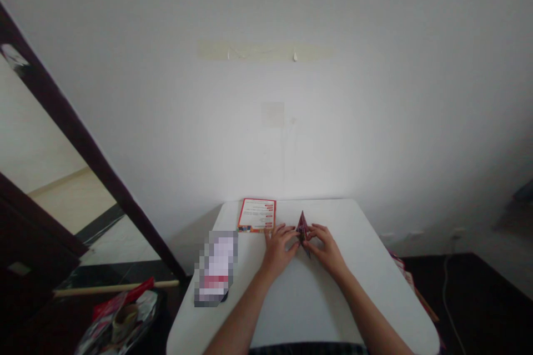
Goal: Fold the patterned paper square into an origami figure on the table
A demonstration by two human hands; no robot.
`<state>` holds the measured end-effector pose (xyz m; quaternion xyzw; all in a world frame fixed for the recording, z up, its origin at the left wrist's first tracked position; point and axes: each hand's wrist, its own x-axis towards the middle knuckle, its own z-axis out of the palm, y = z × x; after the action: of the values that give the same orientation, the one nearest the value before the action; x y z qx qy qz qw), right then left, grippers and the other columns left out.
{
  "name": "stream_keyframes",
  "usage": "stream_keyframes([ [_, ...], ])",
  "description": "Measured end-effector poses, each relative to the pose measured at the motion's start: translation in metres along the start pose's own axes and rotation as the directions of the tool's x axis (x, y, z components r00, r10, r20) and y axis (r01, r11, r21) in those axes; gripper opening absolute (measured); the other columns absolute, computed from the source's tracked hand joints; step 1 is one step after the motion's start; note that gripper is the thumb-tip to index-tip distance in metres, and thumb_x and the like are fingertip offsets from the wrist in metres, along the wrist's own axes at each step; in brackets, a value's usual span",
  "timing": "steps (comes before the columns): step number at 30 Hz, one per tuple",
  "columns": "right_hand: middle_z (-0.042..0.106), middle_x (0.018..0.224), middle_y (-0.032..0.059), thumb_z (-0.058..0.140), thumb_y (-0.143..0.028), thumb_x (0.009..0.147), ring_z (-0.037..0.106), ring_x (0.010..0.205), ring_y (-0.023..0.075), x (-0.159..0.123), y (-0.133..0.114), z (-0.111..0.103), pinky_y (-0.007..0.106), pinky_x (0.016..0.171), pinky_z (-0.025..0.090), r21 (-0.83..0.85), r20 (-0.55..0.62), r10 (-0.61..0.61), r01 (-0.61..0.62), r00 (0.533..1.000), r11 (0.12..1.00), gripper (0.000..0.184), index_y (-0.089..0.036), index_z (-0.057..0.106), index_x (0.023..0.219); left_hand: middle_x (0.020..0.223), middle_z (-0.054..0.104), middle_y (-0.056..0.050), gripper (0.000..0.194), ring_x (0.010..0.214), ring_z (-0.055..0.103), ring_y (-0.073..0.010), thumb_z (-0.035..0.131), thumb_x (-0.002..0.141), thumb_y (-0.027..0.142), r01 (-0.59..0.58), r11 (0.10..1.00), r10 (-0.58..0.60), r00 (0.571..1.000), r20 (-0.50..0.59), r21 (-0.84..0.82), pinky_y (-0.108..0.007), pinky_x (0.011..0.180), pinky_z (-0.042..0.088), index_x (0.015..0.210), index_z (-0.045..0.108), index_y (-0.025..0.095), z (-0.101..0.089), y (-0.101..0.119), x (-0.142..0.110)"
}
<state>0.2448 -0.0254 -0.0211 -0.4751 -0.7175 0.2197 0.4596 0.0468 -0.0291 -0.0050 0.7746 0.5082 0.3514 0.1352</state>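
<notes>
A narrow piece of folded paper [302,224], dark red and patterned, points away from me above the white table. Its far end comes to a sharp tip, and a thin point sticks out at the near end. My left hand [278,248] pinches its left side between thumb and fingers. From the right, my right hand [326,246] grips the same paper, thumb near its lower part. Fingers cover part of the folds. Just beyond my left hand lies a printed card [257,214] with a red border.
The white table [300,310] stands against a pale wall [353,138]. A blurred-out, phone-shaped object [219,260] lies at its left side. On the floor at left is a bin [125,324] holding wrappers and a cardboard roll. A cable [446,288] hangs at right.
</notes>
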Motion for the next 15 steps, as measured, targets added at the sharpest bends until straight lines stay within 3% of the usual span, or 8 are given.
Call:
stream_keyframes([
  [7, 0.067, 0.121, 0.0048, 0.059, -0.038, 0.087, 0.05, 0.128, 0.0251, 0.0001, -0.0042, -0.0021, 0.053, 0.112, 0.034, -0.019, 0.06, 0.021, -0.02, 0.998, 1.0, 0.016, -0.029, 0.071, 0.092, 0.123, 0.07, 0.0, 0.027, 0.131, 0.049, -0.026, 0.064, 0.086, 0.033, 0.029, 0.999, -0.029, 0.999, 0.029, -0.012, -0.062, 0.117, 0.016, 0.112, 0.069, 0.034, -0.0043, 0.0048, 0.0003],
  [12, 0.068, 0.119, 0.0062, 0.062, -0.039, 0.084, 0.053, 0.126, 0.0269, 0.0008, -0.0071, -0.0021, 0.055, 0.111, 0.033, -0.042, 0.035, 0.04, -0.039, 0.999, 0.998, 0.013, -0.027, 0.069, 0.085, 0.124, 0.07, 0.0, 0.029, 0.131, 0.05, -0.026, 0.067, 0.084, 0.04, 0.054, 0.998, -0.054, 0.998, 0.04, -0.02, -0.061, 0.117, 0.012, 0.112, 0.069, 0.034, -0.0043, 0.0062, 0.0],
  [15, 0.071, 0.114, 0.0065, 0.063, -0.041, 0.084, 0.056, 0.123, 0.0269, 0.0004, -0.005, -0.0003, 0.057, 0.114, 0.026, -0.038, 0.014, 0.043, -0.042, 0.999, 0.998, 0.015, -0.026, 0.068, 0.087, 0.123, 0.07, 0.001, 0.03, 0.132, 0.049, -0.0265, 0.07, 0.082, 0.04, 0.064, 0.997, -0.063, 0.997, 0.044, -0.032, -0.063, 0.117, 0.009, 0.111, 0.069, 0.034, -0.0035, 0.0056, 0.0001],
])
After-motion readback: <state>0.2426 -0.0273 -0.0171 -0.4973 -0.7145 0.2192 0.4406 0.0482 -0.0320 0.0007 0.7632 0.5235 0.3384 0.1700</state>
